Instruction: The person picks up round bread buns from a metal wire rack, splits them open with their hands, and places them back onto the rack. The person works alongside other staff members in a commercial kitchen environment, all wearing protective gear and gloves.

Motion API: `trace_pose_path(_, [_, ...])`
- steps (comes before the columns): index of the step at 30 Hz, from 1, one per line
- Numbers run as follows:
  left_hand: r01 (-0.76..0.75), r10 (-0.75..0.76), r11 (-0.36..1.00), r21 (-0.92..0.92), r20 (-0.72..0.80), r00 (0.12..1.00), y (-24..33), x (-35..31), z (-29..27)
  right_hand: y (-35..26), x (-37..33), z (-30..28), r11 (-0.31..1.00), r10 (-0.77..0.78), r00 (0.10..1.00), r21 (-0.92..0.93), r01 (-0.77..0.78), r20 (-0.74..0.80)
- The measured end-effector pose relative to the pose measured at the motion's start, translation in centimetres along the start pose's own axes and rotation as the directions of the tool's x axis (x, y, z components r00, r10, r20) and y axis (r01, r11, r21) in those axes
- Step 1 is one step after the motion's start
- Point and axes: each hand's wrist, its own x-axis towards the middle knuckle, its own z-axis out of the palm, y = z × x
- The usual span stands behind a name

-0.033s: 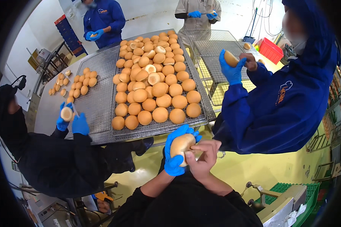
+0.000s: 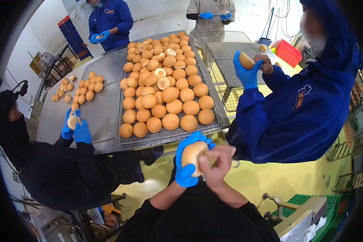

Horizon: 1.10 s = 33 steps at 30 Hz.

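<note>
In front of my body, my left hand (image 2: 185, 177), in a blue glove, is wrapped around a bread bun (image 2: 193, 155) with a golden top and a paler side. My bare right hand (image 2: 218, 165) is beside the bun's right side, its fingers curled and thumb drawn in. Motion smears its fingertips, and whatever they may pinch is too small to make out. Beyond my hands, a wire rack (image 2: 130, 140) on the table bears many round golden buns (image 2: 170, 122), some turned with their pale undersides up.
At left, a co-worker's gloved hands (image 2: 82, 131) hold another bun. A blue-hooded person at right holds a bun (image 2: 246, 61). Two more people stand at the far side. More buns (image 2: 89, 96) lie on the left mesh. A red crate (image 2: 288, 53) and green crate (image 2: 294, 201) are at right.
My right hand has drawn slightly back from the bun's side and is blurred. My left hand keeps its hold. The left co-worker's hands and bun have shifted and turned.
</note>
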Motion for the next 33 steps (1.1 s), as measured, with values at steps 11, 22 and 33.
trace_pose_path(11, [0.087, -0.111, 0.978, -0.189, -0.122, 0.986, 1.8, 0.4, 0.8, 0.0, -1.9, -1.0, 0.992, -0.036, 0.997, -0.115, 0.043, 0.065])
trace_pose_path(22, [0.182, -0.241, 0.864, -0.469, -0.067, 0.968, 2.6, 0.8, -0.3, 1.1, -2.1, -1.3, 0.958, -0.143, 0.988, -0.241, 0.153, 0.061])
trace_pose_path(33, [0.300, -0.337, 0.844, -0.444, -0.003, 0.942, 2.9, 0.5, -0.8, -0.8, -1.9, -2.1, 0.932, -0.300, 0.936, -0.153, 0.329, 0.185])
